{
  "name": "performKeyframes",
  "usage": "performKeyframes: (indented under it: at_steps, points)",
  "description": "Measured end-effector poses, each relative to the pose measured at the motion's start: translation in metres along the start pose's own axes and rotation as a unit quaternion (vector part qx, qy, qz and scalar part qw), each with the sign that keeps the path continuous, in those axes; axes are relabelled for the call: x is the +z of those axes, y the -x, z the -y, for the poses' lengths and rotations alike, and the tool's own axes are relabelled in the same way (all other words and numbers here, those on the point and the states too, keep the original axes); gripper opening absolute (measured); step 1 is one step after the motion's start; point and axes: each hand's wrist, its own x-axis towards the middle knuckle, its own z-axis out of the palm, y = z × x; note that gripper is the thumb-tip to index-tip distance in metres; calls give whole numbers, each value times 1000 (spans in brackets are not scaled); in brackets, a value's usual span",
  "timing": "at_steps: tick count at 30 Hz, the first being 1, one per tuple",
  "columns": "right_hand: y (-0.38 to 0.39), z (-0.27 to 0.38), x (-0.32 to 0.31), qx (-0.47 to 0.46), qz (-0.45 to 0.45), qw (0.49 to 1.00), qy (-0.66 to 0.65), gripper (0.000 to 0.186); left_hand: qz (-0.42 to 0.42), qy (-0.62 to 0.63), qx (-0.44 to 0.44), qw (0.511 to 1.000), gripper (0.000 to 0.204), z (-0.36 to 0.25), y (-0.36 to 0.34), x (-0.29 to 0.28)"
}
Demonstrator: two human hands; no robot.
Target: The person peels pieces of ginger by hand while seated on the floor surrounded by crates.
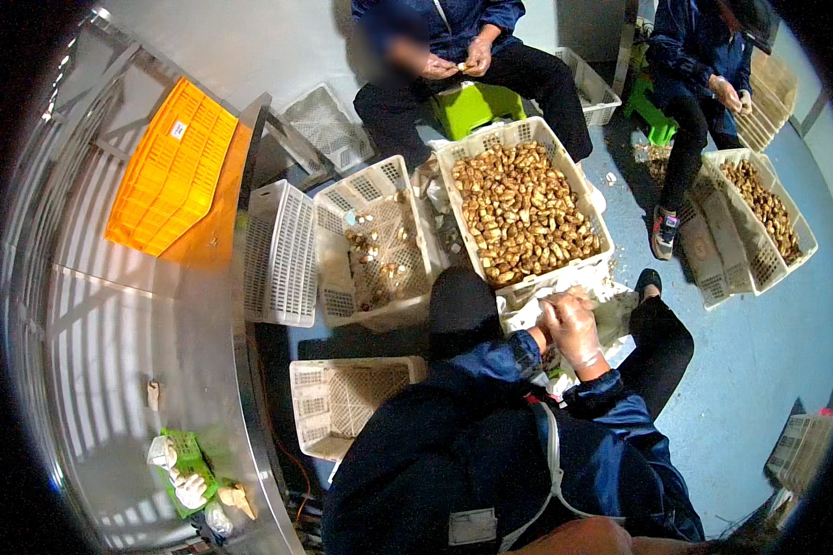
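Observation:
My right hand (576, 333), in a thin clear plastic glove, is closed over my lap with its fingers curled inward. Close against it on the left is my left hand (533, 339), its fingers mostly hidden by the right one. Whatever lies between the hands cannot be made out. Just beyond them stands a white plastic crate (454, 211) heaped with small brown-and-cream mushrooms (523, 213). A white plastic bag or liner (620, 301) lies rumpled around and under my hands, at the crate's near end.
Left of the full crate, another white crate (405, 277) holds scattered scraps. More crates (310, 412) stand nearby. A metal table (194, 342) along the left carries an orange crate (180, 166) and a green basket (190, 462). Two people sit opposite, one by a mushroom crate (782, 264).

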Motion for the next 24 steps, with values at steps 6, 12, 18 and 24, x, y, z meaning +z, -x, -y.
performKeyframes:
  at_steps: [6, 12, 18, 24]
  points:
    - [28, -52, -31, 165, -102, 981, -20, 11, -100, 10, -195, 976, 20, 4, -41, -55]
    - [55, -103, 3, 323, -70, 923, -194, 11, 27, -296, -61, 953, 24, 98, -71, -91]
    - [63, -115, 41, 370, -21, 888, -271, 11, -39, -322, -59, 944, 21, 86, -59, -87]
    - [71, -119, 59, 347, 12, 906, -243, 17, 59, -285, -140, 946, 30, 84, -63, -93]
